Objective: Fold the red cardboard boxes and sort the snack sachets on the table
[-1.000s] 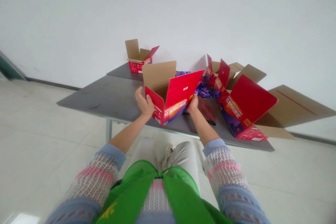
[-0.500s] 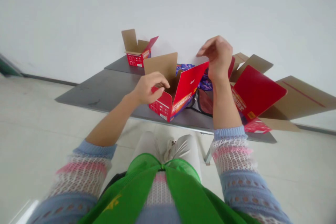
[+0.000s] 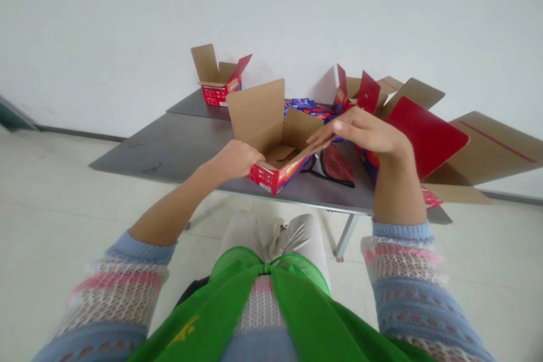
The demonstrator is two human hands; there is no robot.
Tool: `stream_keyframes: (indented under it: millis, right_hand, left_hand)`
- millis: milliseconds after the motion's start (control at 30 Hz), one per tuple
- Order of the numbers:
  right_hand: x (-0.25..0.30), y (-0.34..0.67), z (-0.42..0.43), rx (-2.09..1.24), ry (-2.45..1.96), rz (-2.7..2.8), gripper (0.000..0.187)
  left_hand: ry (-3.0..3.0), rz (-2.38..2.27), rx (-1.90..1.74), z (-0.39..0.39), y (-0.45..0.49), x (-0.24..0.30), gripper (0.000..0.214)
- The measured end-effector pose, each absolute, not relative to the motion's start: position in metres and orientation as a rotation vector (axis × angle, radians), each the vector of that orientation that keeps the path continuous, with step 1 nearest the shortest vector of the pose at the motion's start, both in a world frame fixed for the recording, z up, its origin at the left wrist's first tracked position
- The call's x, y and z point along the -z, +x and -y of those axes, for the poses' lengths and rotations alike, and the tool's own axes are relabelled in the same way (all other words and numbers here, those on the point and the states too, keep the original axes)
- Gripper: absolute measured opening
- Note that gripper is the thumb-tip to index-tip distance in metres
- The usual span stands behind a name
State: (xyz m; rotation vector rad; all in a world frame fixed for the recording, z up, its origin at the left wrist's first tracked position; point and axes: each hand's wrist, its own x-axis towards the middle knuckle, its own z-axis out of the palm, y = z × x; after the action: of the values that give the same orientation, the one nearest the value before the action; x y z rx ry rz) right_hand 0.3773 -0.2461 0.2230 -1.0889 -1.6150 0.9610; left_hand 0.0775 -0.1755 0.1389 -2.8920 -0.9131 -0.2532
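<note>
Near the table's front edge stands a red cardboard box (image 3: pixel 263 176) with its top flaps raised and brown inside. My left hand (image 3: pixel 237 159) is closed over the box's left side, its fingers curled around the flap there and partly hidden. Fingers outstretched, my right hand (image 3: pixel 365 130) lies against the flap on the box's right side, which is folded outward. Behind the box are several blue and purple packets (image 3: pixel 302 103). A dark-edged, reddish-brown cloth item (image 3: pixel 336 164) lies beside it, below my right hand.
Another open red box (image 3: pixel 215 94) stands at the back left of the grey table (image 3: pixel 144 141), near the white wall. On the right are more open boxes, one with a large red flap (image 3: pixel 428 130), and a wide brown cardboard flap (image 3: pixel 500 144) beyond the table's edge.
My left hand has come down onto the box's left flap. My right hand has dropped toward me and to the right, and the red right flap has tipped outward beneath it.
</note>
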Motion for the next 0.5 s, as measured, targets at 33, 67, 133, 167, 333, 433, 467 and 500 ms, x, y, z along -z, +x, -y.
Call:
stream_keyframes:
  millis: [33,67,133,167,333,433,467,500]
  right_hand:
    - [-0.219,0.384,0.259,-1.055,-1.134,1.549,0.035]
    - [-0.214,0.390,0.272,-1.133,-1.155,1.590,0.035]
    - [-0.200,0.398,0.294,-1.081,-1.143,1.881,0.046]
    - [-0.191,0.401,0.303,-0.971,-1.139,2.045,0.054]
    - [-0.123,0.399,0.319,-0.428,-1.180,2.328,0.072]
    - [-0.073,0.394,0.314,-0.161,-1.191,2.246,0.068]
    - [-0.057,0.392,0.312,-0.141,-1.191,2.229,0.067]
    - [-0.042,0.390,0.310,-0.142,-1.194,2.223,0.066]
  left_hand:
    - [-2.928,0.915,0.290,0.176,0.075,-0.138,0.035]
    - [-2.984,0.902,0.329,0.175,0.072,-0.138,0.038]
    - [-3.163,0.837,0.407,0.167,0.066,-0.138,0.046]
    - [-3.284,0.796,0.442,0.161,0.064,-0.137,0.049]
    - [-3.682,0.760,0.582,0.136,0.064,-0.122,0.050]
    - [-3.434,0.832,0.495,0.141,0.071,-0.115,0.047]
    - [-3.358,0.822,0.430,0.144,0.073,-0.114,0.049]
    - [-3.312,0.793,0.363,0.147,0.075,-0.114,0.053]
